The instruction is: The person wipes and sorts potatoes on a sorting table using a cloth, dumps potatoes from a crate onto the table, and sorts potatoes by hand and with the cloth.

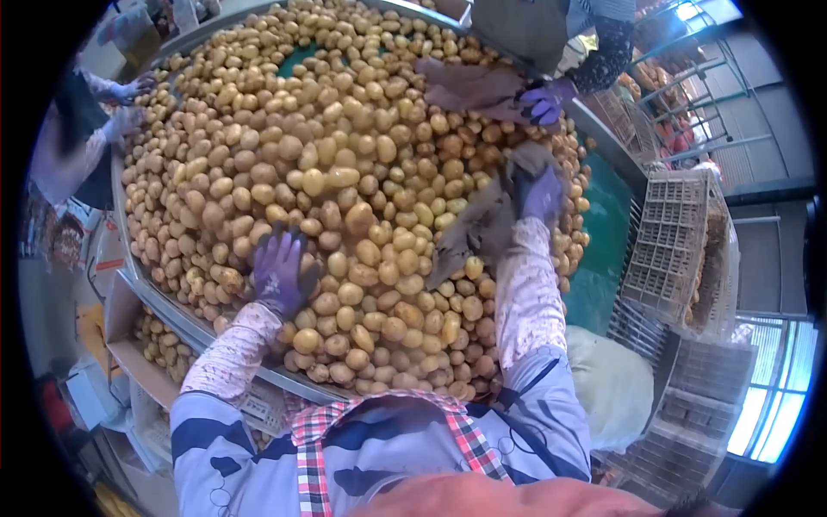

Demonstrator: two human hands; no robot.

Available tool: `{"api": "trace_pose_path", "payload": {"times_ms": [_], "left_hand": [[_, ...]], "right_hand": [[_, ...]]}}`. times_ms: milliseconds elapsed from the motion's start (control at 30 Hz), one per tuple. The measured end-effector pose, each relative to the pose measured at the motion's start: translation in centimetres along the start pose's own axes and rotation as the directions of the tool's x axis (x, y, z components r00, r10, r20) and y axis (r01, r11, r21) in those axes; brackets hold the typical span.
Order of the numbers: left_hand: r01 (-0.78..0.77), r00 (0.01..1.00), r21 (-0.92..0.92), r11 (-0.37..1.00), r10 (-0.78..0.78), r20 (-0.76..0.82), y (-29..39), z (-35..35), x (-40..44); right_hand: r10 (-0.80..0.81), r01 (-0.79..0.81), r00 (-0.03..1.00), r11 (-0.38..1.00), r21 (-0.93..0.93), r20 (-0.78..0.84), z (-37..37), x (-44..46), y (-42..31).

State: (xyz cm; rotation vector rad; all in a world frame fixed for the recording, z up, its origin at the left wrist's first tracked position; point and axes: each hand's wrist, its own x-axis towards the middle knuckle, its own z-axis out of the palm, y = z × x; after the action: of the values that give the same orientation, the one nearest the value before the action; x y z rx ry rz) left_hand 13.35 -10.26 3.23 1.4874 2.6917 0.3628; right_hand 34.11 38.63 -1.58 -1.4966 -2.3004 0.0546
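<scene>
Potatoes (pixel 345 172) cover a large metal-rimmed table with a green surface. My left hand (pixel 281 269), in a purple and dark glove, lies on the potatoes at the left of centre, its fingers spread and holding nothing. At the right, my right hand (pixel 541 194), gloved too, grips a grey-brown cloth (pixel 482 220) that trails over the potatoes toward the lower left. The fingertips of that hand are partly hidden by the cloth.
Across the table at the top right, a co-worker's gloved hand (pixel 548 101) holds a brown cloth (pixel 465 86). Another person's hands (pixel 129 90) are at the left edge. Plastic crates (pixel 668 233) and a pale sack (pixel 607 388) stand right. A box of potatoes (pixel 161 345) is lower left.
</scene>
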Motion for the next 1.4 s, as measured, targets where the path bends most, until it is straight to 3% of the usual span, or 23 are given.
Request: {"api": "trace_pose_path", "payload": {"times_ms": [33,67,100,167,233,267,333,400,467,567,600,633,667,767,833,900,967,1000,1067,1133,1267,1333,1400], "left_hand": [[0.055,0.997,0.001,0.998,-0.055,0.051,0.1,0.2,-0.1],[0.109,0.990,0.007,0.994,-0.109,0.091,0.2,0.6,-0.1],[0.117,0.990,-0.001,0.993,-0.117,0.083,0.1,1.0,-0.2],[0.100,0.994,0.003,0.995,-0.100,0.045,0.1,1.4,-0.3],[0.067,0.997,0.006,0.998,-0.067,0.025,0.2,1.1,-0.3],[0.051,0.999,0.003,0.999,-0.051,0.012,0.3,0.9,-0.2],[-0.044,0.995,0.136,0.990,0.055,-0.080,-0.1,1.1,-0.1],[-0.040,0.995,0.097,0.994,0.048,-0.088,0.0,0.8,-0.3],[-0.034,0.995,0.109,0.993,0.044,-0.090,-0.4,1.2,-0.5],[-0.038,0.995,0.081,0.996,0.045,-0.090,-0.1,0.7,-0.7],[-0.046,0.993,0.085,0.995,0.055,-0.101,-0.3,0.8,-0.7],[-0.051,0.992,0.070,0.996,0.058,-0.109,-0.2,0.6,-0.7],[-0.052,0.992,0.054,0.997,0.058,-0.114,0.0,0.2,-0.7],[-0.033,0.995,-0.016,0.999,0.032,-0.095,-0.3,0.3,-0.7],[-0.004,0.999,-0.039,0.999,0.002,-0.054,-0.4,0.3,-0.8],[0.002,0.999,-0.048,0.999,-0.004,-0.045,-0.4,0.5,-0.8],[0.022,1.000,-0.051,0.998,-0.022,-0.005,-0.3,0.1,-0.6],[0.032,0.999,-0.053,0.998,-0.031,0.021,-0.2,-0.2,-0.6],[0.014,1.000,-0.071,0.997,-0.016,-0.015,-0.6,0.6,-0.6],[-0.010,0.999,-0.076,0.997,0.007,-0.033,-0.7,0.6,-0.4],[0.051,0.998,-0.028,0.998,-0.050,0.036,-0.4,0.9,-0.1],[0.029,1.000,-0.010,1.000,-0.029,0.002,-0.2,0.8,-0.3],[0.032,0.999,-0.034,0.999,-0.031,0.022,0.1,0.3,-0.1]], "right_hand": [[0.026,-0.038,0.996,0.990,0.137,0.089,-2.0,0.2,-3.4],[-0.133,0.141,0.989,0.983,0.121,-0.070,0.4,-0.8,-4.4],[-0.220,0.273,0.957,0.903,0.332,-0.188,3.9,-0.4,-4.9],[-0.153,-0.156,0.963,0.359,0.920,0.223,9.3,-3.5,-10.7],[-0.439,0.075,0.872,0.556,0.827,0.216,7.0,-7.1,-17.4],[-0.588,0.393,0.762,0.754,0.527,0.271,1.4,-9.1,-21.1],[-0.480,0.407,0.877,0.719,0.563,-0.022,2.9,-12.4,-22.0],[-0.442,0.249,0.890,0.679,0.691,0.114,2.2,-14.8,-20.5],[-0.454,0.148,0.716,0.841,0.520,0.531,-3.9,-16.3,-20.0],[-0.702,0.541,0.699,0.643,0.542,0.135,-7.5,-20.6,-16.1],[-0.556,0.105,0.794,0.525,0.844,0.247,-9.0,-21.1,-15.8],[-0.433,-0.351,0.797,0.237,0.906,0.421,-11.2,-21.4,-16.0],[-0.370,-0.690,0.702,-0.140,0.711,0.608,-13.2,-21.3,-16.2],[-0.094,-0.485,0.872,-0.053,0.873,0.479,-17.1,-17.1,-15.4],[0.019,-0.300,0.951,-0.177,0.937,0.308,-17.2,-13.5,-16.2],[0.091,0.020,0.996,0.058,0.998,-0.025,-11.2,-7.2,-13.0],[0.017,0.139,0.946,0.881,0.452,-0.323,-3.6,-3.8,-11.5],[-0.038,-0.053,0.930,0.970,-0.237,-0.365,-1.7,-3.3,-12.6],[0.009,0.008,0.998,0.968,-0.251,0.068,5.7,-3.3,-13.1],[-0.050,0.047,0.992,0.998,-0.031,-0.117,8.2,-4.0,-15.1],[-0.466,0.450,0.884,0.820,0.354,-0.046,6.0,-6.7,-15.4],[-0.541,0.518,0.841,0.807,0.285,0.002,4.5,-10.0,-16.7],[-0.405,0.174,0.900,0.671,0.721,0.160,2.2,-13.2,-18.3]]}}
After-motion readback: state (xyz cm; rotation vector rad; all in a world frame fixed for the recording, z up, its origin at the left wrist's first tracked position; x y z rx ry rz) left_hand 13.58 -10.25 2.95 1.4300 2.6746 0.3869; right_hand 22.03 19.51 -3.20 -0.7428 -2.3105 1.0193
